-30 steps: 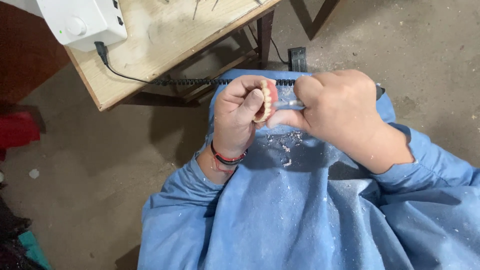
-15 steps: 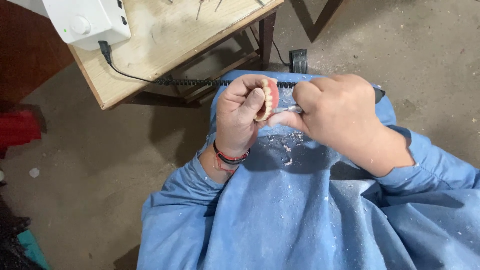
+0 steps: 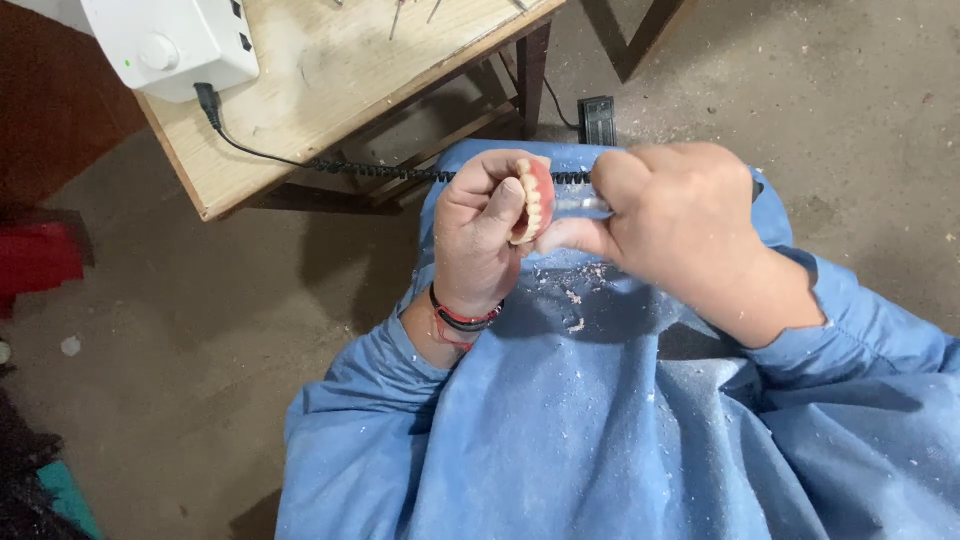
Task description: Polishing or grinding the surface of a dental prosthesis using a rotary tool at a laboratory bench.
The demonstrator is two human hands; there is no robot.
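Left hand [image 3: 487, 232] has a closed grip around a denture [image 3: 533, 198], pink base with a row of pale teeth showing edge-on, held up over the lap. Right hand [image 3: 680, 225] is closed on a slim metal handpiece [image 3: 582, 206], its tip right at the denture's side; the tip itself is hidden between the fingers, so actual contact can't be told. A coiled black cord [image 3: 380, 170] runs from the handpiece area to a white control box [image 3: 170, 40] on the wooden surface [image 3: 320, 90]. Blue gown [image 3: 600, 420] is speckled with pale dust and chips. Risks, judged from this: the denture is pinched by thumb and fingers with no rest under it, so a tool slip could gouge the pink base or nick the left thumb. The piece could also pop out and drop to the concrete floor [image 3: 200, 330]. Cord looks stretched fairly straight across the gap; a tug could jerk the tool. Dust is falling loose on the lap.
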